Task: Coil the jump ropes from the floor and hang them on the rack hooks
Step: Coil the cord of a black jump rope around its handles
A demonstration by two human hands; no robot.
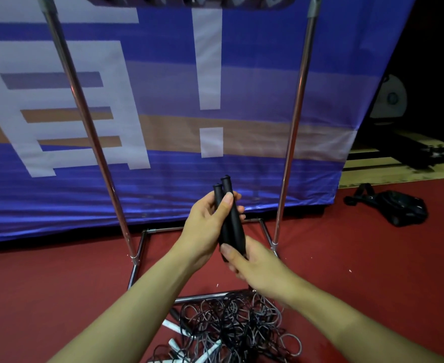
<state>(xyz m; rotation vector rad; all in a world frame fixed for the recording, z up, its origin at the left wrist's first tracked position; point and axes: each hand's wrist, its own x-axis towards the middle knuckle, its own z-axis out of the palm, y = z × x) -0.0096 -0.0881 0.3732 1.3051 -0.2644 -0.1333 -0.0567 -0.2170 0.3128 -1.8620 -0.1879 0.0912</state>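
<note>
I have two black jump-rope handles (227, 213) held together upright, the left hand (205, 226) wrapped tight round their middle, the right hand (257, 268) closed in a firm grip on their lower ends. Directly beneath my wrists lies the tangled rope pile (231, 328) on the red floor (58, 284), touching the rack (84, 113) base bar. Between the rack's two chrome uprights the space is open; the blue banner (254, 74) hangs just behind.
</note>
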